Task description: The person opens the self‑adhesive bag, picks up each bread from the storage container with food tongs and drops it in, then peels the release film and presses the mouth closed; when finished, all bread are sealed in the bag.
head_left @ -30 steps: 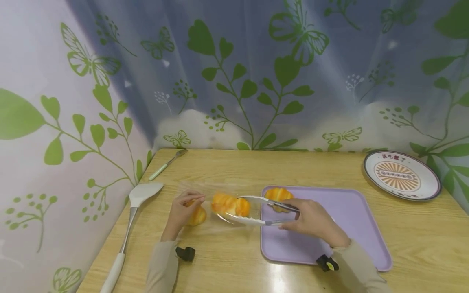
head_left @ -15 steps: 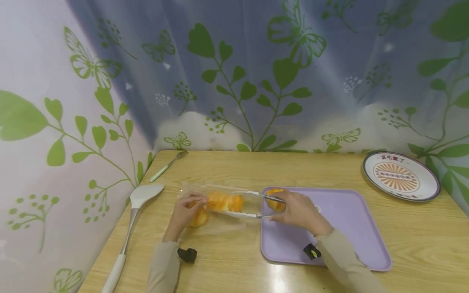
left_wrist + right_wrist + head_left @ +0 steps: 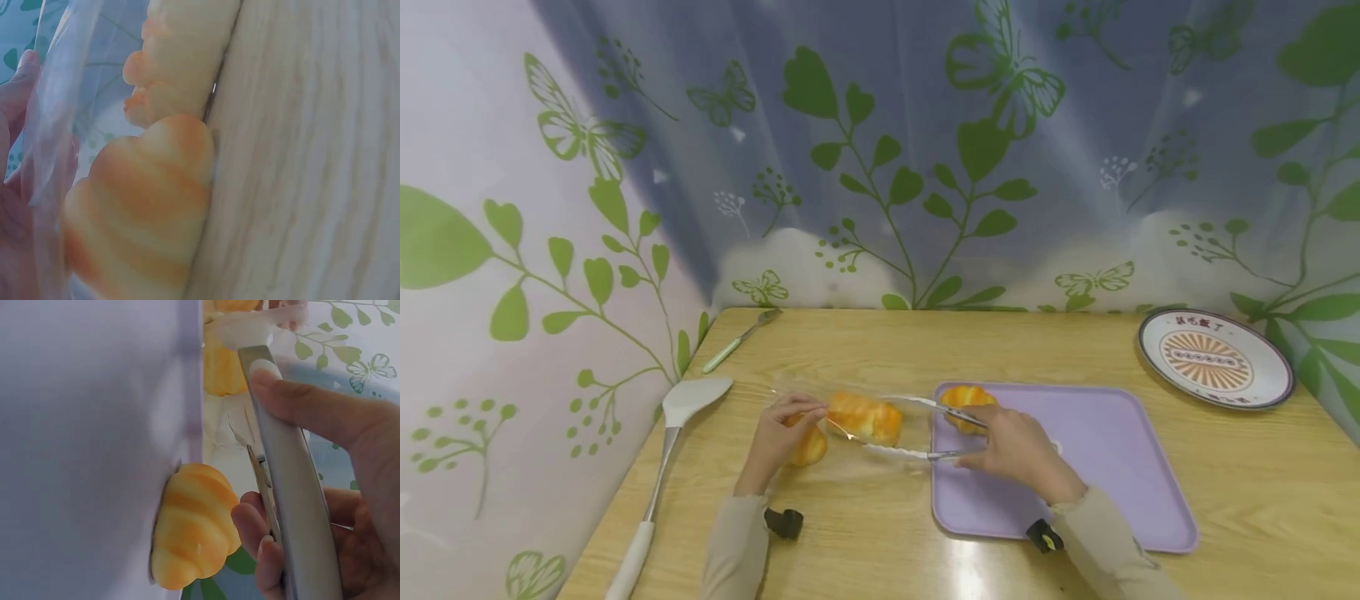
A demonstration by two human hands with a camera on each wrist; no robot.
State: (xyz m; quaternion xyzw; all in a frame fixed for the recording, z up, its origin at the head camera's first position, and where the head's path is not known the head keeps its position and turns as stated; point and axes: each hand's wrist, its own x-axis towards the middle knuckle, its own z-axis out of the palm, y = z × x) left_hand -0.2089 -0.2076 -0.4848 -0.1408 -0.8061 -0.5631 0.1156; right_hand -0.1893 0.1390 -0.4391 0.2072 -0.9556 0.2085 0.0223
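Note:
My left hand [image 3: 778, 433] pinches the edge of a clear plastic bag [image 3: 56, 125]. A croissant-shaped roll [image 3: 808, 447] lies beside that hand, seen through the bag in the left wrist view. To its right is a longer bread roll [image 3: 865, 417], also in the bag. With my right hand [image 3: 1026, 450] I grip white-tipped metal tongs [image 3: 898, 452]; their arms stand apart, reaching into the bag's right end on either side of the long roll. Whether the tips touch it I cannot tell. Another croissant-shaped roll [image 3: 197, 528] rests on the purple tray [image 3: 1097, 467], partly behind my right hand.
A white-headed spatula [image 3: 688, 400] lies along the left side of the table. Behind it is a small fork-like utensil [image 3: 737, 343] with a pale green handle. A patterned plate [image 3: 1217, 358] sits at the back right, against a printed curtain [image 3: 880, 167].
My right hand has moved left with the tongs. The tongs narrowed, then spread wider again. The long roll has shifted slightly left, towards my left hand, which stays nearly still.

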